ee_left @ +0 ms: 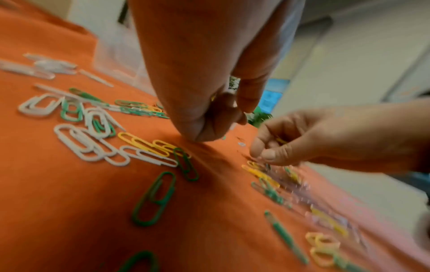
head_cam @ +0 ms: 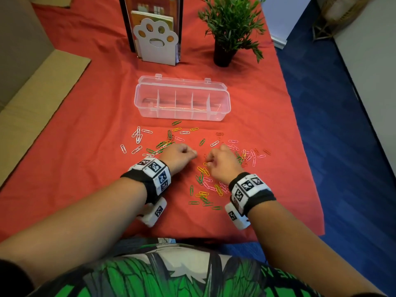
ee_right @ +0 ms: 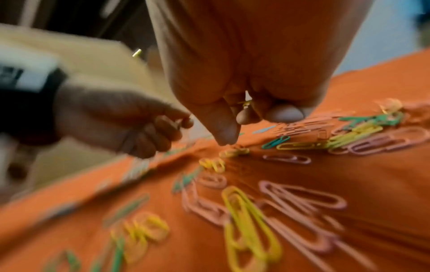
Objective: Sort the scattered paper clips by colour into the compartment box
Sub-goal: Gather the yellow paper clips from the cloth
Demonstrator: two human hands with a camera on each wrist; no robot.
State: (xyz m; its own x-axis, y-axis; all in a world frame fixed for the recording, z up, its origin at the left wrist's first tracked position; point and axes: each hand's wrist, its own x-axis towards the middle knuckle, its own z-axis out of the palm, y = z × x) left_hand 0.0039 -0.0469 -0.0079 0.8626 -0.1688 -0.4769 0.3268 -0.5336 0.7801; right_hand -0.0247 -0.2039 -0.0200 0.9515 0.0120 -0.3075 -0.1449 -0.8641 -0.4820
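Note:
Paper clips lie scattered on the red cloth (head_cam: pixel 85 125): white ones (head_cam: pixel 137 133) at the left, green ones (head_cam: pixel 162 144), pink ones (head_cam: pixel 250 155) at the right, yellow ones (head_cam: pixel 203 170) near me. The clear compartment box (head_cam: pixel 182 115) stands open behind them, with its dividers showing. My left hand (head_cam: pixel 191 154) hovers low over the cloth with its fingers curled; a sliver of yellow shows inside them (ee_left: pixel 212 97). My right hand (head_cam: pixel 211 161) is just to its right and pinches a yellow clip (ee_right: pixel 245 104) above the yellow and pink pile (ee_right: pixel 246 211).
A white paw-shaped bookend (head_cam: pixel 155 41) with books and a potted plant (head_cam: pixel 229 24) stand behind the box. Cardboard (head_cam: pixel 32 99) lies along the left side. The table's right edge drops to a blue floor (head_cam: pixel 342 146).

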